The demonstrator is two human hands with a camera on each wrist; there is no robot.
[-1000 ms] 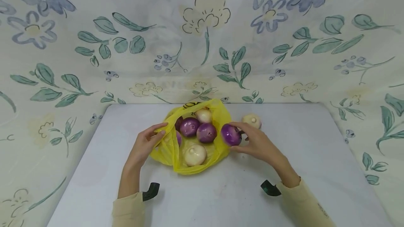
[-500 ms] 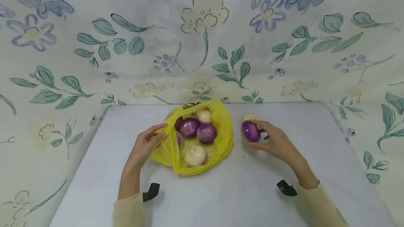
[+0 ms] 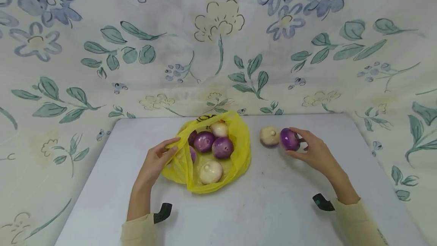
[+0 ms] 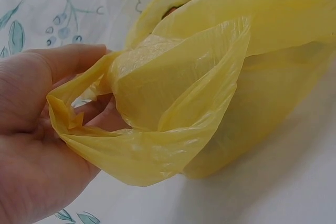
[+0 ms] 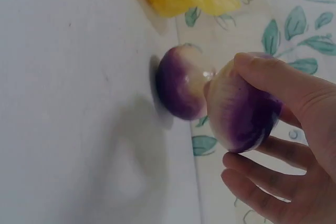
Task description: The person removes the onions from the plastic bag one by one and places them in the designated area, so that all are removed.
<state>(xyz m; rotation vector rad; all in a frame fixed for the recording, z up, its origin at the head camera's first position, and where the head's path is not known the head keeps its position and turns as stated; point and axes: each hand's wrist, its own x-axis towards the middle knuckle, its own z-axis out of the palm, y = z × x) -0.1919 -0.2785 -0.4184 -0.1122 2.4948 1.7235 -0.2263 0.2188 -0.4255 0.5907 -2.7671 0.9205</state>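
Note:
My right hand (image 3: pixel 315 152) holds a purple-and-white turnip (image 3: pixel 288 139) between thumb and fingers, just above the table. In the right wrist view, its pale root end faces a second turnip (image 5: pixel 178 85) that rests on the table. On the left, my left hand (image 3: pixel 154 162) grips the edge of a yellow plastic bag (image 3: pixel 243 151); in the left wrist view a fold of the bag (image 4: pixel 157 156) loops over the fingers. The bag's mouth gapes, and several turnips lie inside, among them a purple one (image 3: pixel 222 148) and a pale-faced one (image 3: pixel 210 172).
A white table (image 3: pixel 246 215) carries everything. Behind it hangs a floral cloth (image 3: pixel 191 48). A dark device sticks out beside each sleeve, one by the left wrist (image 3: pixel 163 213) and one by the right (image 3: pixel 323 202).
My right hand has carried the turnip rightward, away from the bag's side and past the other turnip, which now shows fully. The left hand has stayed at the bag's edge.

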